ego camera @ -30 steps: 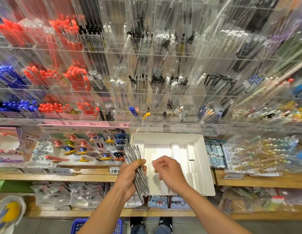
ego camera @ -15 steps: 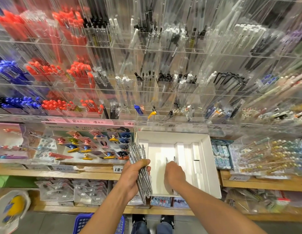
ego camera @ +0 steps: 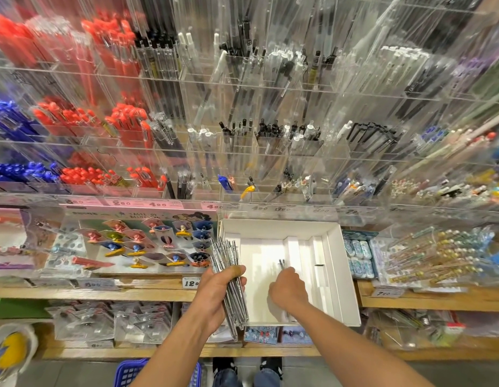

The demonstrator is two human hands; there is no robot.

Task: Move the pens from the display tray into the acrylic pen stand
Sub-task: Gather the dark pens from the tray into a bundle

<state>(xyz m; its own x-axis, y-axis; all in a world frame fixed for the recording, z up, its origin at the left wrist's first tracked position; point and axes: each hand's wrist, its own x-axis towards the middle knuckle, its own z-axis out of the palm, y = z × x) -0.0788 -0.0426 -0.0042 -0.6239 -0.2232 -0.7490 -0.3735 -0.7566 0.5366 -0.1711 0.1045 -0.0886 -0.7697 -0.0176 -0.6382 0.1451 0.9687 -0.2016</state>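
Pens [ego camera: 282, 264] in tray [ego camera: 333, 263], rt hand [ego camera: 288, 289]

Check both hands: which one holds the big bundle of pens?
The left hand grips the thick bundle of pens; the right hand, over the white tray, pinches only a couple.

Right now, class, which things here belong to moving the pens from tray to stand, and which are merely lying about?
Part of the job:
left hand gripping a pen bundle
right hand pinching the last pens
white tray
acrylic stand

Lying about:
red pens
blue pens
clip card
erasers
blue basket
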